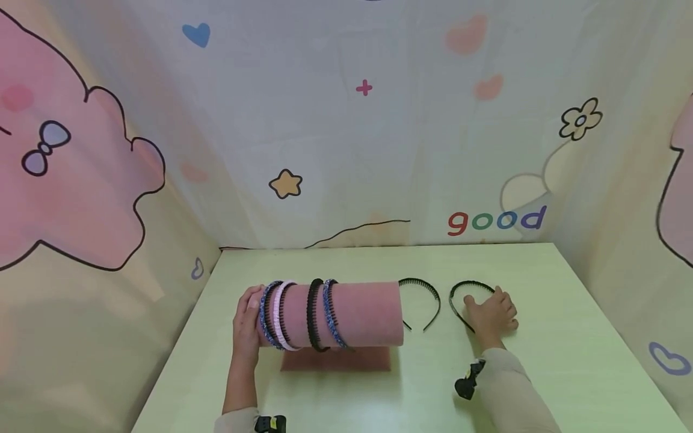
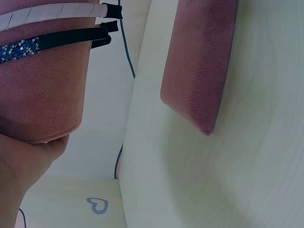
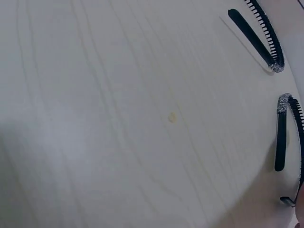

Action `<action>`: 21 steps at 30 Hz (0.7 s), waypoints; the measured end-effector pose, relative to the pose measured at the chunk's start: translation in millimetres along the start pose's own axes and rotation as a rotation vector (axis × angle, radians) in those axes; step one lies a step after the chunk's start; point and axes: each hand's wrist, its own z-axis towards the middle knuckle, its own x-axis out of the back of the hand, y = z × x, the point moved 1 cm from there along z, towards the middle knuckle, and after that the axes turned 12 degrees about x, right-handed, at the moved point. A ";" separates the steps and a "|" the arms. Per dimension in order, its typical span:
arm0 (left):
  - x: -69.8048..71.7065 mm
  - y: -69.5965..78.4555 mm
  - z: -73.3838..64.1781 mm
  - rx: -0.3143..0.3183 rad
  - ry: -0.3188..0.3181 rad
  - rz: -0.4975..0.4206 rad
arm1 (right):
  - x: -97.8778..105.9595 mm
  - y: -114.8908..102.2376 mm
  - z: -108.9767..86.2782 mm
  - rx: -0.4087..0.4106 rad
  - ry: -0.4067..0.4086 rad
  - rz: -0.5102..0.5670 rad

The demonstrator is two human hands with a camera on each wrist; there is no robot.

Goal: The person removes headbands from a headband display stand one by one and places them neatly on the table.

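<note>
Sleeves (image 1: 517, 391) foremost — pink roll (image 1: 370, 313) between hands (image 1: 491, 314)

At six o'clock in the head view, a dusty-pink roll (image 1: 368, 314) is wearing a speckled blue headband (image 1: 263, 316), a pale lilac headband (image 1: 277, 313), a black headband (image 1: 311, 314) and a second speckled blue headband (image 1: 329, 314), while two more black headbands (image 1: 438, 297) toward four o'clock are displaying glittery silver patches (image 3: 283, 103). A pale green tabletop (image 1: 563, 361) is showing faint wood-grain streaks, and the pale backdrop (image 1: 335, 132) is carrying a black-edged pink cartoon figure (image 1: 81, 204) at nine o'clock, a yellow star (image 1: 285, 184) at ten, coral hearts (image 1: 467, 35) toward one, and the word "good" (image 1: 482, 221) in red, green, blue and purple at three.
</note>
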 end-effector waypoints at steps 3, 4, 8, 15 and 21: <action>0.1 -0.1 0.9 0.008 0.011 0.002 | 4.4 -2.0 -3.5 0.005 0.040 0.055; 0.1 -0.1 1.0 0.010 0.012 0.000 | 5.5 -2.6 -4.6 0.011 0.046 0.078; 1.4 -1.1 2.6 0.014 0.014 0.001 | 7.4 -3.8 -8.0 0.066 0.044 0.156; 2.4 -1.8 4.0 0.007 -0.004 -0.005 | 3.0 0.3 -11.2 0.128 0.027 0.172; 0.1 4.2 -0.4 0.014 -0.014 0.013 | 4.7 -3.2 -17.5 0.175 0.094 0.229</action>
